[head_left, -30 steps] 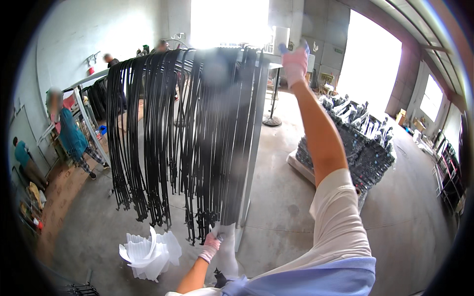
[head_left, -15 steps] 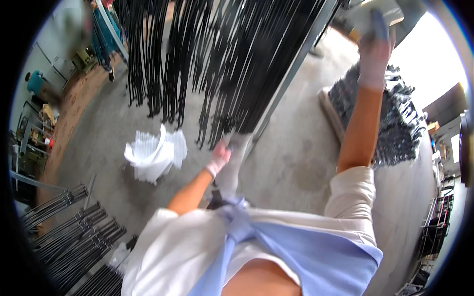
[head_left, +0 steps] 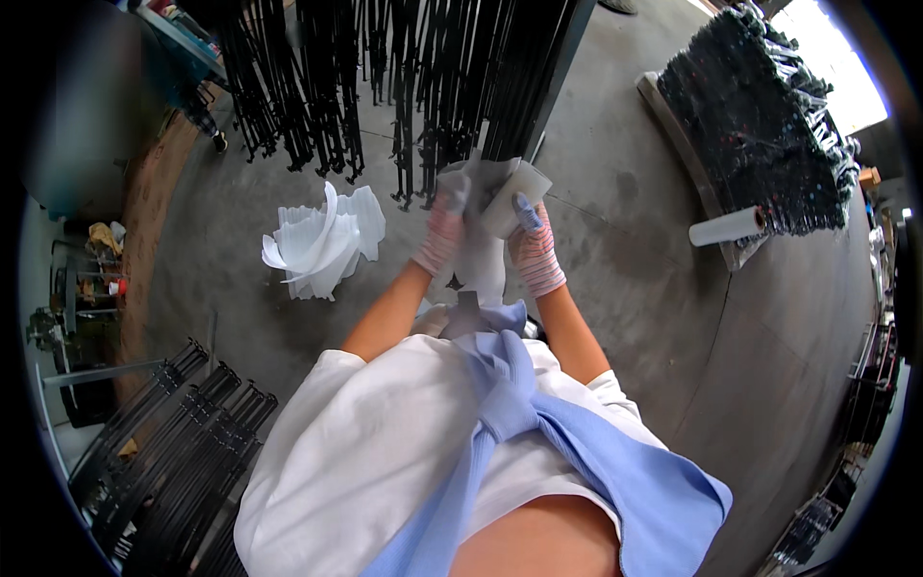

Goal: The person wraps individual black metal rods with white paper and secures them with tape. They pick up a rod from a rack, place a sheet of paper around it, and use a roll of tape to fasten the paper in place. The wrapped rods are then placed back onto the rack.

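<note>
Both my hands wear striped knit gloves and meet in front of my chest on a white foam sheet (head_left: 488, 240). My left hand (head_left: 444, 229) grips the sheet's left side near its top. My right hand (head_left: 531, 242) holds the right side, fingers curled round a folded white corner. The sheet hangs down between my forearms. Just beyond my hands hang several long black metal frames (head_left: 423, 87) from a rack, their lower ends close to the sheet.
A crumpled pile of white foam sheets (head_left: 322, 240) lies on the concrete floor to my left. A stack of black metal parts (head_left: 760, 115) sits on a pallet at the upper right with a white roll (head_left: 726, 228) beside it. More black frames (head_left: 173, 442) lie at lower left.
My right arm has come down from high overhead and now joins my left hand on the white sheet. My view has tilted downward toward my body.
</note>
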A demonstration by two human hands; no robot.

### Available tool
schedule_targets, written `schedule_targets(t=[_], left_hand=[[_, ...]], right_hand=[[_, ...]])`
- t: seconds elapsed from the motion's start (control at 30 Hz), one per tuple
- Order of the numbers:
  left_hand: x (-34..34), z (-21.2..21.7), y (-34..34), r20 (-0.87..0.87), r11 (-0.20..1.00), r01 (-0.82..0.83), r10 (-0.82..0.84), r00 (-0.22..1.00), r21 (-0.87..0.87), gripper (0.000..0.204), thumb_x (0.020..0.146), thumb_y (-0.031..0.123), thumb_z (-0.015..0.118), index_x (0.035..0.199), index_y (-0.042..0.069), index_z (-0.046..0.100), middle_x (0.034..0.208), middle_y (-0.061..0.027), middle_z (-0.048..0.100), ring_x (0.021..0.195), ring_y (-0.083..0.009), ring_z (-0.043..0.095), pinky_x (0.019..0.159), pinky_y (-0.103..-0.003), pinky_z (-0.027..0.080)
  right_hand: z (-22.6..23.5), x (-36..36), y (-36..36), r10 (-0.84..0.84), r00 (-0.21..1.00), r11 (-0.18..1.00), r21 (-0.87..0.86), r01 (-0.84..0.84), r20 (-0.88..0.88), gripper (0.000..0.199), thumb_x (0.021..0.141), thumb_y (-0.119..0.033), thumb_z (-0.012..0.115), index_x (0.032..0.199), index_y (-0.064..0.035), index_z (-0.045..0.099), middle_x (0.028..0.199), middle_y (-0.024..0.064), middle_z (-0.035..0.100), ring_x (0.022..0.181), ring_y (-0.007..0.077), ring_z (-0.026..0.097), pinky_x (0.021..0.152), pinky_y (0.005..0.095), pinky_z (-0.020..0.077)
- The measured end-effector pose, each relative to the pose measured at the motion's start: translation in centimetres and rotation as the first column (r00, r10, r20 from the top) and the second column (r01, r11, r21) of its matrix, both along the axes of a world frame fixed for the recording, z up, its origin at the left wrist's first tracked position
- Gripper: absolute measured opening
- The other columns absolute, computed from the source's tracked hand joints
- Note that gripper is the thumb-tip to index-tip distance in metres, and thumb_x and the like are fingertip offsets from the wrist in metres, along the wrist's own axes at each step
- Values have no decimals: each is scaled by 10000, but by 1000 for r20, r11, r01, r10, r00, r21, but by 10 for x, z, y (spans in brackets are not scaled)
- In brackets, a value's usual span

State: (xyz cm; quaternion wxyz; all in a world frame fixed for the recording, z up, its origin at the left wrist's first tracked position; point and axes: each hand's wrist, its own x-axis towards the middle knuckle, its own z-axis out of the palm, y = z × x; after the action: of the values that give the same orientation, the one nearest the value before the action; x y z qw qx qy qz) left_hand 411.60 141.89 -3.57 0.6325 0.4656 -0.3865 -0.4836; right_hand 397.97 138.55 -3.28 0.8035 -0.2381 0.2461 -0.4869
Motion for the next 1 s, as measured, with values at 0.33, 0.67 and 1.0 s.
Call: schedule_targets(t=[0.33,0.67,1.0], left_hand=[[9,-31,-31,224,967,234,-208,952,-97,218,863,147,445,1002,23,558,933,-23,581,806,-103,534,779,-213,411],[-12,-23,-29,-76,961,275,-277,958,-32,271,843,197,484,1078,61,486,972,-29,542,900,-95,502,802,-220,389],[-20,12,-13,93,870,408,-398,913,-277,435,725,171,625,1094,103,405,1042,-20,444,990,-119,409,844,-256,354]], right_hand=[[1,-16,9,-55,997,998,-40,57,52,375,759,-242,579,1059,-49,462,922,69,544,846,188,527,755,328,434],[8,-6,2,-148,987,984,-110,141,-56,453,750,-272,594,1122,-75,426,1001,55,516,909,184,502,788,332,418],[-6,-4,1,-219,974,974,-52,222,52,512,767,-255,589,1201,-103,365,1100,52,465,1021,200,442,901,374,339]])
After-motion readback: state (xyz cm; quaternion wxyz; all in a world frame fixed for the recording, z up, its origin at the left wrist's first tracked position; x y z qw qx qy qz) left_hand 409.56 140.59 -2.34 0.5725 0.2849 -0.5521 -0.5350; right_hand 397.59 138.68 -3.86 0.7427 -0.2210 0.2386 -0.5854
